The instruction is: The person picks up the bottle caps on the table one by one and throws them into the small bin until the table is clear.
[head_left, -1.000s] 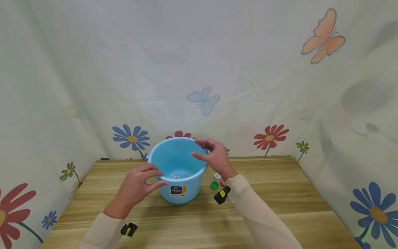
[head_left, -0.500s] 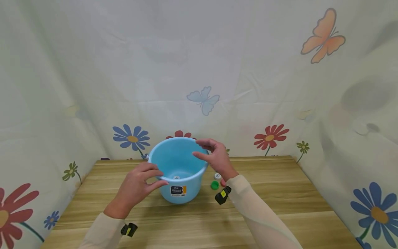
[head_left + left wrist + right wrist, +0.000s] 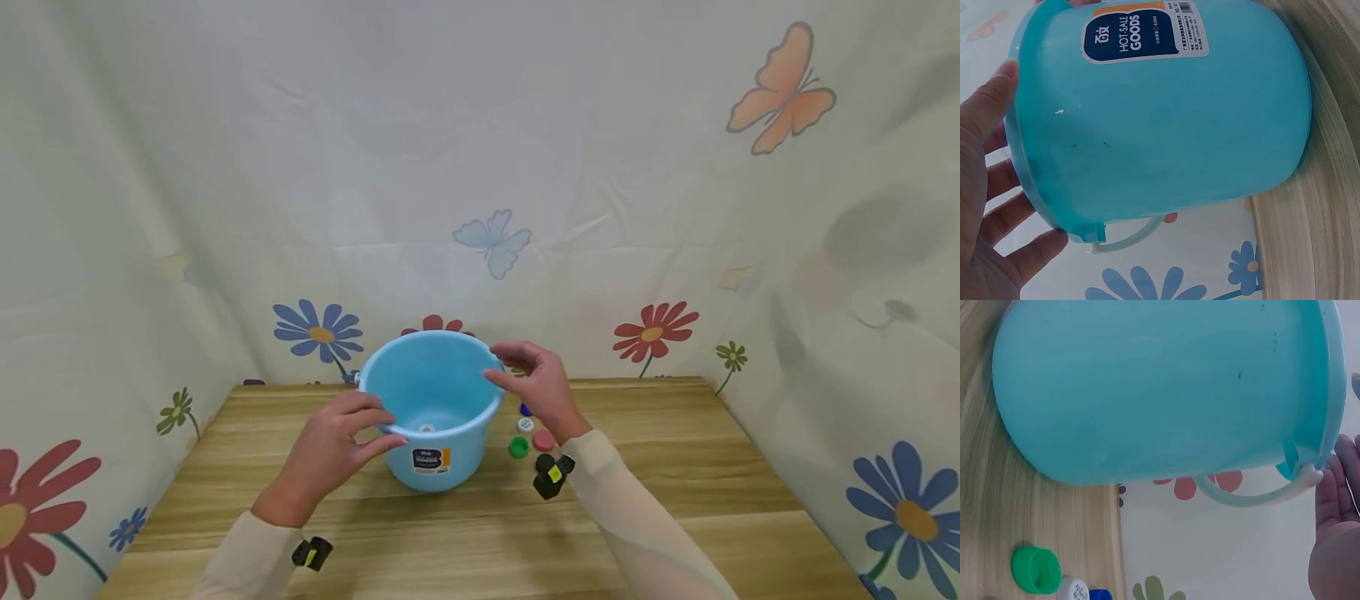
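Observation:
A light blue plastic bucket (image 3: 442, 454) with a label stands upright on the table. My left hand (image 3: 330, 454) grips its near left rim, thumb outside and fingers over the edge; the left wrist view shows this hand (image 3: 985, 169) along the rim. My right hand (image 3: 536, 383) is by the right rim, fingers loosely bent and thumb apart, holding nothing. In the right wrist view, the right hand (image 3: 1341, 537) is near the end of the white bucket handle (image 3: 1241, 497). A small white round spot (image 3: 427, 428) shows on the bucket's floor.
Right of the bucket lie several bottle caps: a green cap (image 3: 519, 447), a white cap (image 3: 525, 425), a pink-red cap (image 3: 543, 440), a black cap (image 3: 545, 462) and a partly hidden blue cap (image 3: 525, 410). A flowered curtain (image 3: 585, 292) hangs behind the wooden table (image 3: 660, 483).
My right hand has shifted right, away from over the bucket's opening, uncovering more of the caps. The left hand and the bucket have stayed in place.

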### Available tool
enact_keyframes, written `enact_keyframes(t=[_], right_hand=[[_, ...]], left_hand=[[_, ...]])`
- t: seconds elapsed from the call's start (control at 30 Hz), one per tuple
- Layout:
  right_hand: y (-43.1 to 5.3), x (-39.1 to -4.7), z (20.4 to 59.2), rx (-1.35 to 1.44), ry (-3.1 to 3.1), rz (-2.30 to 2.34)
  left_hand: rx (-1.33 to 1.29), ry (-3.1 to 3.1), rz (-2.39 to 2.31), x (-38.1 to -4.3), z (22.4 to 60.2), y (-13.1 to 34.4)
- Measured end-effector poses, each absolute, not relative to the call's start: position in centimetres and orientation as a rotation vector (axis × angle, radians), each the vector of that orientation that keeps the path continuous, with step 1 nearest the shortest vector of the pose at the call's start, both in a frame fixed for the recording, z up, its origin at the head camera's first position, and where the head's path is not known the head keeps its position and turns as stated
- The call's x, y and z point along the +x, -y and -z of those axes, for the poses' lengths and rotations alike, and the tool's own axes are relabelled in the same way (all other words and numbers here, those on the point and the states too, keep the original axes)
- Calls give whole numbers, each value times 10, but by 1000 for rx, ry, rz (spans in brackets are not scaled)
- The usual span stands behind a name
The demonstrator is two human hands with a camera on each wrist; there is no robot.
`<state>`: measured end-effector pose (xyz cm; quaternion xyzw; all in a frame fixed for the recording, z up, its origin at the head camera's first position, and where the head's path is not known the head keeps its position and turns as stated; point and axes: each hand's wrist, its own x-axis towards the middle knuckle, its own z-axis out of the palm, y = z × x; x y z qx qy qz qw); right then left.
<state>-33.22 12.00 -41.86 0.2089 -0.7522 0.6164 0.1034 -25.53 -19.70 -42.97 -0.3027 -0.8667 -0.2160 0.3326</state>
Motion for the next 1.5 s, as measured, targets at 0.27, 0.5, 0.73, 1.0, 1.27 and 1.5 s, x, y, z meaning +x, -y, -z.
enact_keyframes(t=[0.27, 0.5, 0.73, 1.0, 1.27, 1.5], right_hand=[[-126, -331, 420, 589, 2230, -1828], [-131, -329, 423, 580, 2236, -1836], [-136, -328, 429, 594, 2212, -1810], [-142, -327, 436, 586, 2198, -1807], [-149, -327, 443, 553, 2214, -1790], [-153, -324, 450, 542, 2219, -1782]], left_hand=[[-779, 2248, 560, -255, 429, 197], [-777, 2248, 561, -255, 429, 197], [-781, 2260, 573, -255, 428, 197], [-783, 2269, 577, -255, 427, 196], [-778, 2255, 563, -256, 427, 196], [-779, 2255, 562, -257, 427, 196]])
